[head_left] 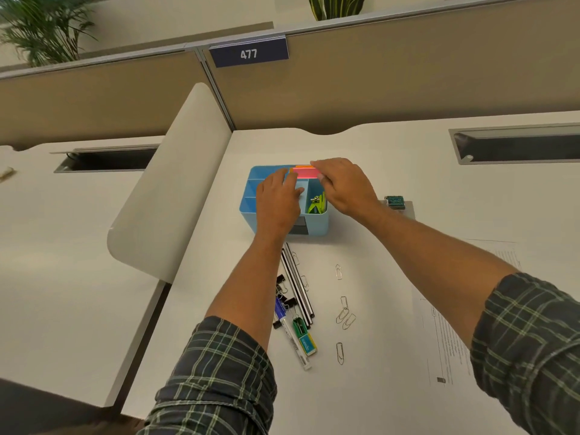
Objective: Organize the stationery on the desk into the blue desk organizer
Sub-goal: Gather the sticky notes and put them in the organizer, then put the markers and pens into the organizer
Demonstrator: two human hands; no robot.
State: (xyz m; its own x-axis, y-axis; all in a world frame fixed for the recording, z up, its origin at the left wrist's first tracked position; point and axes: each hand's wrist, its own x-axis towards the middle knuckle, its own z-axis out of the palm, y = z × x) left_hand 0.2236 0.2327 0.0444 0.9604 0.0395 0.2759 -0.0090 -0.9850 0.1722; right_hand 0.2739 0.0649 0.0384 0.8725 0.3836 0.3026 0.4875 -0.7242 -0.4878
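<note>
The blue desk organizer (251, 200) stands mid-desk with several compartments. My right hand (346, 186) grips a pink and orange pad of sticky notes (303, 172) over the organizer's back part. My left hand (277, 202) rests on the organizer's middle, its fingertips touching the pad's left end. A neon green stapler (316, 205) sits in the right compartment. Nearer to me lie black pens (296, 285), black binder clips (280, 282), a white marker (293, 339), a green sharpener (300, 326), a boxed eraser (308, 343) and several paper clips (344, 318).
A small green clip (394, 201) lies on a grey pad right of the organizer. Printed sheets (452, 334) lie at the right under my forearm. A white divider panel (169, 183) rises at the left. Cable slots sit at the back left and right.
</note>
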